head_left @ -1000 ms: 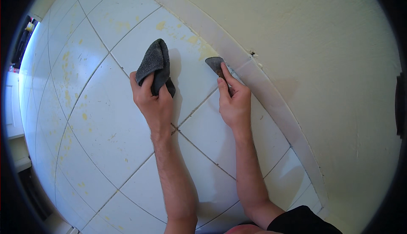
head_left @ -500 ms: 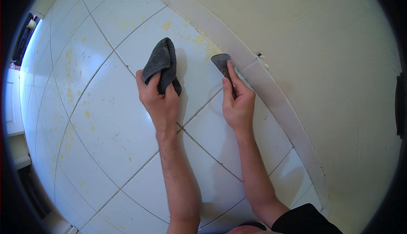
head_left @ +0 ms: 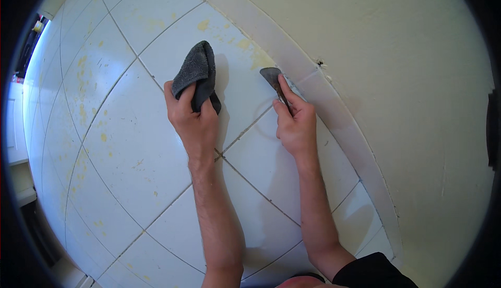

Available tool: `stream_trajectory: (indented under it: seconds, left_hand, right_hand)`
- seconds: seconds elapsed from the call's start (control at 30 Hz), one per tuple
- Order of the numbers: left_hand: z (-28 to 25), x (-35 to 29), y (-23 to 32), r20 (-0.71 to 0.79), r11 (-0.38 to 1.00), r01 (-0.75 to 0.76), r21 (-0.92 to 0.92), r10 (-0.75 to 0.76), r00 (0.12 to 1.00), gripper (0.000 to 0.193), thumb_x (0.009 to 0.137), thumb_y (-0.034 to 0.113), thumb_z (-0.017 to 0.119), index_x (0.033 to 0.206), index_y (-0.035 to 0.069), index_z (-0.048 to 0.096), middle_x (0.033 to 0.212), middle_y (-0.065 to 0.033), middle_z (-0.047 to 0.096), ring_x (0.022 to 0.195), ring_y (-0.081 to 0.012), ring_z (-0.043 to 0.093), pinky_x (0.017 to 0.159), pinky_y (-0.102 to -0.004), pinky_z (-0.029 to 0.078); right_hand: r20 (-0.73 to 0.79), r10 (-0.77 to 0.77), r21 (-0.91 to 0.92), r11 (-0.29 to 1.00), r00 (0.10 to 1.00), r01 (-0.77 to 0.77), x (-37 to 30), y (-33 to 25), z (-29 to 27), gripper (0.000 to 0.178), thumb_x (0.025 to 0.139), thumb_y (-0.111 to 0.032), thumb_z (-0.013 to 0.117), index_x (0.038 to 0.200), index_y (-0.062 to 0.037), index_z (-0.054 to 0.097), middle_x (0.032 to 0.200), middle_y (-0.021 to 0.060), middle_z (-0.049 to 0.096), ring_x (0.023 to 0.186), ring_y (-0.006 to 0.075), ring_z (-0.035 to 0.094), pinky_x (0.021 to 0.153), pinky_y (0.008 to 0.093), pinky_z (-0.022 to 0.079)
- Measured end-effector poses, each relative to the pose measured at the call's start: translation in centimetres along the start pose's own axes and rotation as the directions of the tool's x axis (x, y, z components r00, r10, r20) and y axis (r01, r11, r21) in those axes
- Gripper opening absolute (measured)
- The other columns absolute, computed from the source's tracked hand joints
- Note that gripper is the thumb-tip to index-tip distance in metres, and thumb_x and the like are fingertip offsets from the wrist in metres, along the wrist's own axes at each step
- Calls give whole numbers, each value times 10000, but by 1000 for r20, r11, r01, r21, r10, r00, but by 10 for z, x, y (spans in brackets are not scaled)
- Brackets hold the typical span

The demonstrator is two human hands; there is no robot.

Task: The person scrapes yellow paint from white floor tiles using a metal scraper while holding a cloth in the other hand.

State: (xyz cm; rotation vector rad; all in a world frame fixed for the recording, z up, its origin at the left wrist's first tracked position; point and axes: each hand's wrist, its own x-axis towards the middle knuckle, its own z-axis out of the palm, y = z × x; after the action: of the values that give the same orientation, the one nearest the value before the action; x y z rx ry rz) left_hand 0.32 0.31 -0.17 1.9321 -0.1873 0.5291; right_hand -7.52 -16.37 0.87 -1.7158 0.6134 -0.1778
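Observation:
A folded dark grey cloth (head_left: 195, 71) is bunched in my left hand (head_left: 193, 121), its fingers closed round the lower folds, with a shadow on the tiles beside it. To the right, my right hand (head_left: 298, 126) grips a scraper (head_left: 272, 76) with a flared, dull metal blade. That blade points away from me, close to the skirting and just short of a yellowish stain (head_left: 258, 58). Most of the scraper's handle is hidden by my fingers. White floor tiles (head_left: 141, 147) with dark grout lines lie beneath both hands.
A pale tiled skirting (head_left: 344, 116) curves along the cream wall (head_left: 417, 105) on the right, with a small chipped spot (head_left: 320, 63) at its top edge. More yellow patches (head_left: 82, 113) dot the tiles on the left. A white door (head_left: 16, 126) stands at the far left.
My left hand and the cloth have shifted slightly left and away from me. The scraper has turned a little in my right hand, whose fingers sit slightly lower. Both grips remain closed.

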Motion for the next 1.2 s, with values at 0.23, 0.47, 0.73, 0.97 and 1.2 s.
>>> stream_trajectory:
  seconds: [0.23, 0.47, 0.73, 0.97, 1.2]
  left_hand:
    - [0, 0, 2, 16, 1000, 14, 16, -14, 1000, 304, 853, -126, 562, 1132, -92, 678, 1147, -140, 579, 1036, -269, 628, 919, -302, 497]
    - [0, 0, 0, 14, 1000, 2, 31, -2, 1000, 294, 856, -116, 567, 1130, -95, 672, 1144, -142, 587, 1045, -275, 630, 935, -318, 497]
    - [1, 0, 3, 17, 999, 6, 50, -7, 1000, 292, 863, -114, 577, 1137, -90, 678, 1148, -137, 591, 1048, -274, 632, 936, -325, 503]
    - [2, 1, -1, -33, 998, -56, 39, 57, 998, 258, 824, -111, 607, 1063, -56, 689, 1033, -149, 557, 882, -294, 619, 798, -335, 520]
    - [3, 1, -1, -36, 996, -71, 52, 73, 997, 263, 822, -111, 608, 1065, -55, 691, 1037, -152, 559, 885, -300, 618, 796, -338, 519]
  right_hand:
    - [-16, -145, -57, 988, 989, 143, 3, 0, 2, 468, 973, -32, 615, 1438, -7, 575, 1078, 206, 763, 828, 61, 610, 784, 247, 513]
    - [-43, -149, -29, 989, 988, 148, 5, 3, 6, 455, 973, -20, 617, 1426, 12, 578, 1229, 244, 720, 1080, 143, 698, 923, 270, 516]
    - [-27, -137, -36, 990, 990, 136, 8, 6, 6, 447, 974, -27, 622, 1419, -5, 591, 1281, 241, 695, 1110, 203, 717, 939, 284, 519]
    - [-21, -123, -7, 992, 992, 123, 8, 4, 6, 455, 964, -27, 635, 1416, -6, 593, 1240, 244, 709, 1033, 182, 719, 884, 277, 521]
    - [179, -413, -99, 895, 893, 434, -5, -3, -1, 528, 931, 58, 626, 1443, -65, 604, 704, 1, 612, 613, 14, 414, 545, 198, 386]
